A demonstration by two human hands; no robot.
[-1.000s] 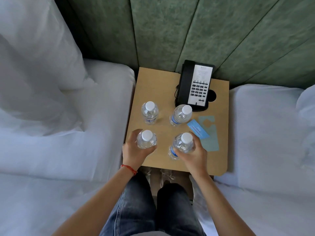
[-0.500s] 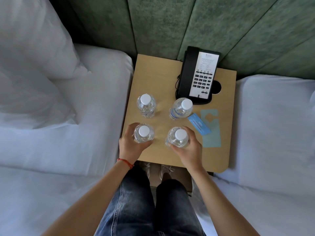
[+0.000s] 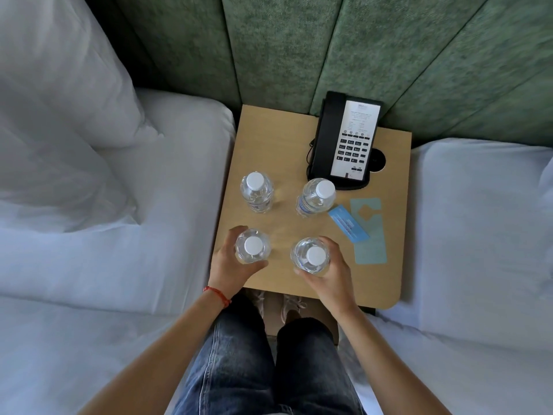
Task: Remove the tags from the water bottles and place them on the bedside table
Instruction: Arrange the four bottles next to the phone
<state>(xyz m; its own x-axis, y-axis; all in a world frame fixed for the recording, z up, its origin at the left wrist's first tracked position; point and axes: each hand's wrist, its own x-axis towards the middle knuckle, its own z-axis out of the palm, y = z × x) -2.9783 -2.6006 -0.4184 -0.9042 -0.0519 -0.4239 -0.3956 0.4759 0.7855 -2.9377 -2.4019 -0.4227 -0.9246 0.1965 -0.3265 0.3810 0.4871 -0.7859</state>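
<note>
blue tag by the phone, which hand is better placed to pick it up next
Right, probably. The right hand grips the near right bottle, which stands just beside the blue tag. The left hand grips the near left bottle, with that bottle in between.

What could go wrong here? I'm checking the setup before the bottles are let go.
The left hand holds the near-left bottle close to the table edge; a nudge could tip it onto the bed. The right hand holds the near-right bottle near the tags; sliding it might push them.
</note>
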